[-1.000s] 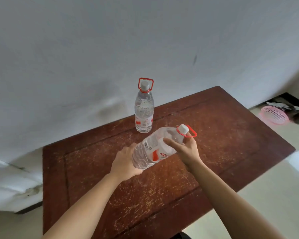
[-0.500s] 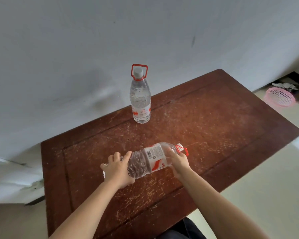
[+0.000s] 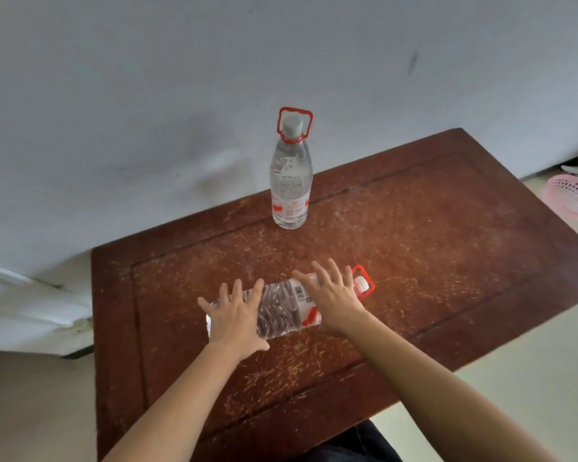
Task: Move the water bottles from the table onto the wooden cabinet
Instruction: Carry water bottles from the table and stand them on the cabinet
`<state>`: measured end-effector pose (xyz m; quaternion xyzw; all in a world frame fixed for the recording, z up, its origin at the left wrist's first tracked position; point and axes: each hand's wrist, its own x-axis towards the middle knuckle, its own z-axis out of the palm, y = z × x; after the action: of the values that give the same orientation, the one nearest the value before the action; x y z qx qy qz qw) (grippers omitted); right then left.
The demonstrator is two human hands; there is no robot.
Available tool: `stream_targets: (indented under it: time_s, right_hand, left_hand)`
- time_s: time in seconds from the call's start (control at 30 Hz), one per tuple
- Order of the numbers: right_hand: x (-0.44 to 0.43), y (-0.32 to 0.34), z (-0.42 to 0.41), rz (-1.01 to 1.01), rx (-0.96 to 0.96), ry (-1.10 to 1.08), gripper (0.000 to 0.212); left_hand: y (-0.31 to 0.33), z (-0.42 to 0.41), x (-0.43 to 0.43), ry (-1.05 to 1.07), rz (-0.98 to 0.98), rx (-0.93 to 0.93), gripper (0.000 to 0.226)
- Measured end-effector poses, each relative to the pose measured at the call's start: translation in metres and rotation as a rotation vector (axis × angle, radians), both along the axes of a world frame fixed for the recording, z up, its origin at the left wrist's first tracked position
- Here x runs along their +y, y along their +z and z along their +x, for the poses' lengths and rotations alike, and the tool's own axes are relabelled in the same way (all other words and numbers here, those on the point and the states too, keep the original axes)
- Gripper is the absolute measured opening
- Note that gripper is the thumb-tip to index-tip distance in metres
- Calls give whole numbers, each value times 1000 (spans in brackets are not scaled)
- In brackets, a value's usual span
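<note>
Left hand [image 3: 232,315] and right hand [image 3: 334,300] are both spread flat, fingers straight, gripping nothing; left sits over the base end of the lying bottle [image 3: 281,306], right over its neck end; it's on its side on the cabinet top [image 3: 431,248]; I'd steady it before lifting off so it can't roll; honestly, stand it up like the other bottle [image 3: 291,181] behind it.

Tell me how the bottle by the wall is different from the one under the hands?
The far bottle stands upright, its red handle pointing up; the near bottle lies on its side, handle pointing right. Nobody touches the far bottle; the left hand and right hand spread open over the near bottle. Both are clear, red-handled, on the wooden top.
</note>
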<state>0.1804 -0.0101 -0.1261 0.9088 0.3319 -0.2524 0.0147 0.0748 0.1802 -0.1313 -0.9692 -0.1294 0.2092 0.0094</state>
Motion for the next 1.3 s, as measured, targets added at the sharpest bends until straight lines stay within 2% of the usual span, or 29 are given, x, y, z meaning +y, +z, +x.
stream_targets:
  time_s: [0.1,0.2,0.27,0.5,0.67,0.97,1.17,1.3]
  right_hand:
    - [2,-2,12,-14,-58,114,133]
    - [0,-8,17,6,-76,154,136]
    - [0,-9,19,15,-86,146,132]
    - [-8,-4,11,111,-131,156,110]
    - [-7,-2,6,170,-161,227,103]
    - [86,29,-38,380,-141,644,91]
    - [142,60,-143,536,-157,939,99]
    - [150,82,-237,660,-137,1118,98]
  left_hand:
    - [-5,-1,1,-30,18,-47,143]
    - [-9,1,2,-34,26,-66,144]
    - [-9,3,3,-17,11,-62,140]
    - [-2,-9,-2,-41,28,-165,103]
    - [5,-28,-14,34,55,-218,96]
    - [59,-140,-2,519,225,-252,96]
    - [104,-259,-23,849,398,-263,87]
    - [123,-356,-60,1036,448,-246,104]
